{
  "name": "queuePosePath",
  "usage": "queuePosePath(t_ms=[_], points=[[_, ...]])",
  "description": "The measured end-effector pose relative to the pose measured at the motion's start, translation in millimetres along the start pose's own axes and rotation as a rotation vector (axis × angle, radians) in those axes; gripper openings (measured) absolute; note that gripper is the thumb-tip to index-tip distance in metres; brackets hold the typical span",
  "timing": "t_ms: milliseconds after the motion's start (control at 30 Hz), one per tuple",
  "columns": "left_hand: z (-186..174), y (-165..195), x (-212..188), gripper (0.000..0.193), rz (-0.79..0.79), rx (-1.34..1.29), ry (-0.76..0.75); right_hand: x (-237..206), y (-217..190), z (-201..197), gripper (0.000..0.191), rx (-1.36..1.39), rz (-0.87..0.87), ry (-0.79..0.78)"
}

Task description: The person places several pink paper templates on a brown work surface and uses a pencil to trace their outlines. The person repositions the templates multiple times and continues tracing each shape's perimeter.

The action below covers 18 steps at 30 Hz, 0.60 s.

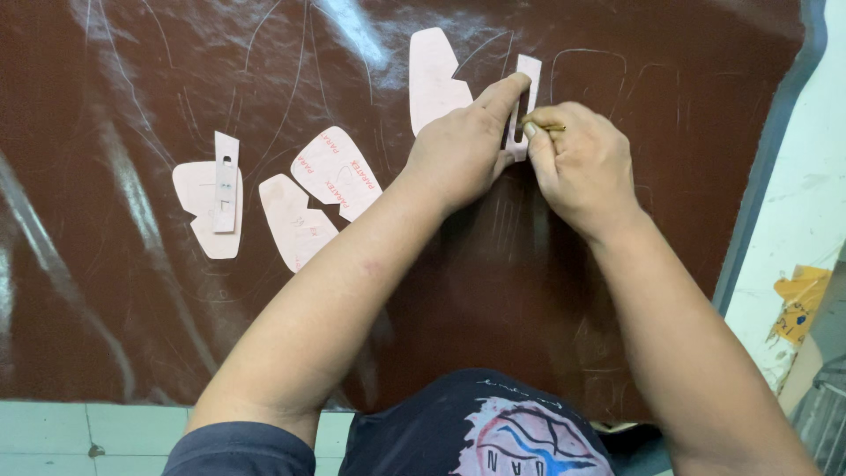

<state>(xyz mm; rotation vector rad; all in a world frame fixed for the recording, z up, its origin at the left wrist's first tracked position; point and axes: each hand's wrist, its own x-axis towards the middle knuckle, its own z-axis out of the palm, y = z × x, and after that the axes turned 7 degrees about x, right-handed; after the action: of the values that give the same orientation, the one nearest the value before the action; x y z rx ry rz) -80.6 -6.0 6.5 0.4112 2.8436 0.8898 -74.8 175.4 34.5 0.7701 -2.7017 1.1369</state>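
A dark brown glossy leather sheet (pixel 132 308) covers the table, with faint traced outlines on it. My left hand (pixel 458 145) presses a narrow pale pink strip template (pixel 527 75) flat on the leather with the index finger stretched along it. My right hand (pixel 582 163) is closed around a thin pen-like marking tool (pixel 551 128), its tip against the edge of the strip. A larger pink template (pixel 434 75) lies just left of my left hand.
Several more pink card templates lie to the left: two overlapping ones (pixel 330 172) (pixel 295 220), and one (pixel 204 207) with a small strip (pixel 226 172) on top. The leather's right edge (pixel 767 167) meets a pale table surface (pixel 793 229). A yellow scrap (pixel 797 300) lies at right.
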Motion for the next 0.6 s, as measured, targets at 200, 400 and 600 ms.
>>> queuePosePath(t_ms=[200, 400, 600], points=[[0.8, -2.5, 1.8, 0.089, 0.015, -0.035, 0.034, 11.3, 7.7, 5.6, 0.005, 0.055, 0.046, 0.055], [-1.9, -1.4, 2.5, 0.094, -0.003, -0.02, -0.012, 14.1, 19.4, 2.4, 0.006, 0.1, 0.054, 0.096], [-6.2, 1.5, 0.4, 0.091, -0.036, -0.017, -0.037, 13.3, 18.6, 1.5, 0.008, 0.139, 0.11, 0.093]])
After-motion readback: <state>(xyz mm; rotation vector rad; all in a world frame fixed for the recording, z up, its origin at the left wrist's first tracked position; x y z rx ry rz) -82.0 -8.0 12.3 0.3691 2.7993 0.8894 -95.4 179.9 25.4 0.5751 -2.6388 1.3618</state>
